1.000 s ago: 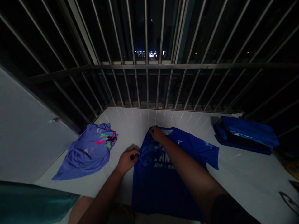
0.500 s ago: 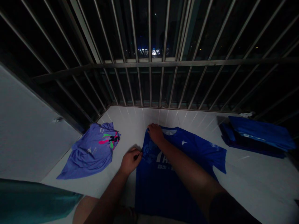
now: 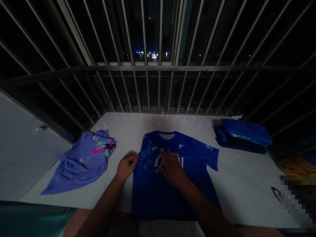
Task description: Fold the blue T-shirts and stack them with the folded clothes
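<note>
Head view: blue shirt (image 3: 154, 197) front side up on a white ledge (image 3: 247, 184); it is the clock's centre, with the collar (image 3: 168, 136) at 12.
Left hand: fingers curled together, tips at the shirt's edge near 10 o'clock; whether cloth is pinched between them, I cannot tell (image 3: 125, 167).
Right hand: palm down, fingers spread over the white lettering near the middle (image 3: 171, 168).
Sleeves: one sleeve (image 3: 211, 156) sticks out at 2 o'clock; a patterned patch (image 3: 146, 156) at 10 o'clock looks like the other, laid inward.
Flattening well: I would keep the left fingers light on that edge and slide the right palm slowly outward, since thin cloth on a slick ledge could shift whole. The patch's border should lie straight with no ridge beneath.
Purple shirt: rumpled at 9 o'clock, apart from the blue one, the left hand between them (image 3: 85, 161).
Folded clothes: stacked at 2 o'clock, beyond the outstretched sleeve and not touching it (image 3: 247, 133).
Metal bars: across 12 o'clock, past the collar (image 3: 159, 68).
Outer sides: green cloth (image 3: 32, 215) at 8 o'clock; something yellow (image 3: 296, 167) at 3, blurred squares below it.
In the way: the right forearm covers part of the shirt around 5 o'clock, and dim light hides small creases.
</note>
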`<state>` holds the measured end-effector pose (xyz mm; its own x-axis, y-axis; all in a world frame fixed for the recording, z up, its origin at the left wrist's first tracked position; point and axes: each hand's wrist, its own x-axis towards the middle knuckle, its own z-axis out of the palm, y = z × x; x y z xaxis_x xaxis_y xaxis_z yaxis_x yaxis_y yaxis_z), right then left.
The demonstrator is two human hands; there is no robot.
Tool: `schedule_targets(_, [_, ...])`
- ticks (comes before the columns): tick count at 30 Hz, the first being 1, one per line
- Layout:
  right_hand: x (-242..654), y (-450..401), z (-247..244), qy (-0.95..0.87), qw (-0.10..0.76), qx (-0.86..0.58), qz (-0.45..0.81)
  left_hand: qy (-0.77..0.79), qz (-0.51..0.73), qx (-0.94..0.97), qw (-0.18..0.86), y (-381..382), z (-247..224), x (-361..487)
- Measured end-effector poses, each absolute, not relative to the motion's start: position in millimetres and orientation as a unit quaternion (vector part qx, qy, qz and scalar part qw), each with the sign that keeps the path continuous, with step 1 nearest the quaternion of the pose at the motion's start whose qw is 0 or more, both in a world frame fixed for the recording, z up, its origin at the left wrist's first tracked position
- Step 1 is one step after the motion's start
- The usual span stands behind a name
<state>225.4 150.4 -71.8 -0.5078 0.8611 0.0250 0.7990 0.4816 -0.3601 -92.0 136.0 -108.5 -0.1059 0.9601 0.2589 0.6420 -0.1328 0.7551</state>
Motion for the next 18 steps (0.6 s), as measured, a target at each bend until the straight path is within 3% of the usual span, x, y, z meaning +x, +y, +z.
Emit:
schedule_targets(4, [323.2, 173.0, -48.5, -0.692, 0.136, -0.707, 0.054, 0.621, 0.483, 0.539, 0.3, 140.8, -105.2, -97.6])
schedule_targets(9, [416.0, 196.4, -43.1, -0.486, 0.086, -0.869, 0.048, 0.569, 0.599, 0.324, 0.461, 159.9, -91.6, -59.1])
schedule_targets(15, [424.7, 215.3, -41.7, -0.488, 0.066, -0.867, 0.08, 0.454, 0.436, 0.291, 0.721, 207.4, -66.7, 76.1])
schedule_targets(18, [409.2, 217.9, -33.9, -0.511, 0.072, -0.854, 0.065, 0.433, 0.348, 0.283, 0.782, 238.1, -63.3, 137.1])
